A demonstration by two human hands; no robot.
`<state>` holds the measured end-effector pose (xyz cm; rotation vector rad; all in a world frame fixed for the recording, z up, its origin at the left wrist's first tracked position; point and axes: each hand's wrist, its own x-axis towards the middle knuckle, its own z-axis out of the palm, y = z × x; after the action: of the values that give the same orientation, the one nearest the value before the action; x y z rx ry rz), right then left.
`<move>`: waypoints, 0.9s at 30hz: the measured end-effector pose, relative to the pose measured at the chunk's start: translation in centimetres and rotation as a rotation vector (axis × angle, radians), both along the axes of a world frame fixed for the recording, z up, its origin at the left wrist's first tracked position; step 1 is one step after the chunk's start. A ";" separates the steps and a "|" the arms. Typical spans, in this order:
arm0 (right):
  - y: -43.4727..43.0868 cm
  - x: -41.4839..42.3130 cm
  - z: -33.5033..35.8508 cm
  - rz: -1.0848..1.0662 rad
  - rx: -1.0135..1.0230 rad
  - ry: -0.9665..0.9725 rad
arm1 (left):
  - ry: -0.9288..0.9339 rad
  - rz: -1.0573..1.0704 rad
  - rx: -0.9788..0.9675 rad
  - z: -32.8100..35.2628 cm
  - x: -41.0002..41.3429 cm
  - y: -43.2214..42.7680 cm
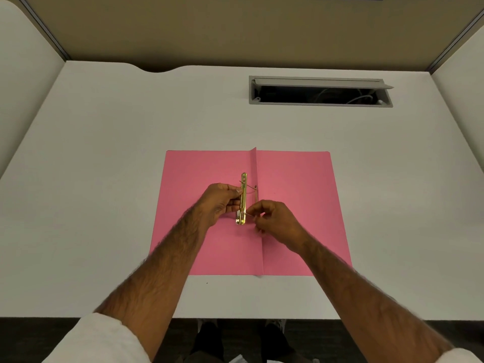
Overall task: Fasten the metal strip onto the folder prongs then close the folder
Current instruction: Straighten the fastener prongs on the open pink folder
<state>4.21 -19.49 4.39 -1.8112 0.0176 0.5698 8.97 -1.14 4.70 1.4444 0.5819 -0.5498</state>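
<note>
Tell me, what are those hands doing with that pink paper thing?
A person is working on an open pink folder lying flat on a white desk. The left hand holds a gold metal strip upright near the fold. The right hand pinches a thin wire prong at the strip's lower end. The strip isn't fastened flat yet.

Bare desk [104,179] around folder [301,205].

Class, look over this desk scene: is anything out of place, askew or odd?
Only the cable hatch at the desk's far right: its lid is open, exposing wires. The pink folder lies flat and open.
</note>
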 end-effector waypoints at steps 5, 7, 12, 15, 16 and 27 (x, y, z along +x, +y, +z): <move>-0.2 -0.3 -0.5 -0.100 0.123 0.014 | 0.001 -0.003 -0.017 -0.1 0.2 -0.2; -0.1 -0.2 -0.7 -0.140 0.098 0.006 | 0.000 -0.002 -0.023 -0.1 0.2 -0.3; 0.4 -0.3 -0.9 -0.161 -0.007 -0.017 | 0.003 0.009 -0.050 0.1 0.3 -0.5; 0.5 -0.4 -1.0 -0.168 -0.048 -0.032 | 0.008 0.011 -0.056 0.1 0.2 -0.6; 0.6 -0.4 -1.0 -0.171 -0.050 -0.033 | 0.010 0.013 -0.053 0.0 0.2 -0.7; 0.4 -0.3 -0.9 -0.201 -0.042 -0.022 | 0.050 0.060 -0.096 -0.2 -0.1 -0.8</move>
<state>3.89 -19.08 3.45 -1.8302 0.1958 0.4086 8.82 -1.96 4.51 1.3221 0.6286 -0.5609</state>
